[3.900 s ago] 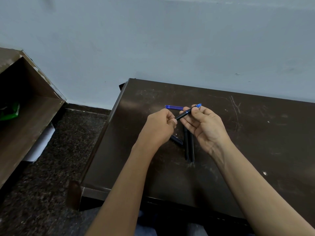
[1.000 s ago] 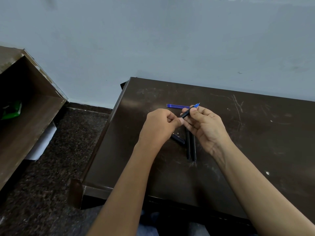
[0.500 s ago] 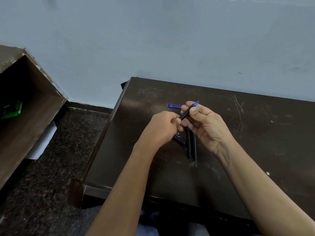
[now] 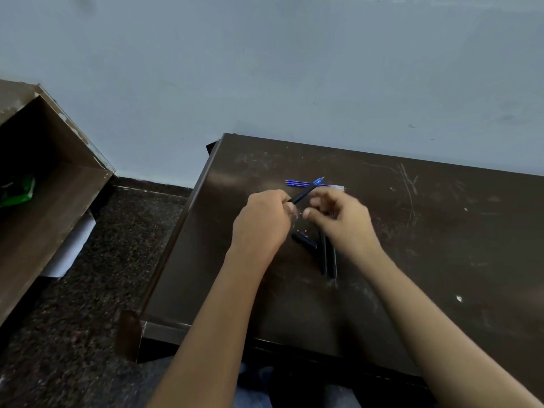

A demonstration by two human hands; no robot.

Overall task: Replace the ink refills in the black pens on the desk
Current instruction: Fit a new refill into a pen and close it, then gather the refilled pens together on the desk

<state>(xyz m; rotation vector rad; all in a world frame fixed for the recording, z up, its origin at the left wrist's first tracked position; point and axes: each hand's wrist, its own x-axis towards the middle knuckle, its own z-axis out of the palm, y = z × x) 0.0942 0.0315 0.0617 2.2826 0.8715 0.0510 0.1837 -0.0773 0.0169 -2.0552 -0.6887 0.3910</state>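
Note:
My left hand (image 4: 262, 222) grips the lower end of a black pen (image 4: 303, 194), whose blue tip points up and to the right. My right hand (image 4: 341, 222) is just right of that pen and off it, its fingers curled and blurred. Whether anything is in it I cannot tell. Thin blue refills (image 4: 297, 183) lie side by side on the dark desk (image 4: 441, 245) just beyond the hands. Two more black pens (image 4: 328, 259) lie parallel under my right wrist, and a short black pen piece (image 4: 304, 240) rests to their left.
The desk's left edge (image 4: 176, 245) drops to a dark speckled floor (image 4: 88, 304). A brown open shelf unit (image 4: 44, 187) stands at the left with a green item inside. A pale wall runs along the back of the desk.
My right hand has let go of the pen's tip end and dropped slightly lower and to the right. The left hand still holds the pen, now alone.

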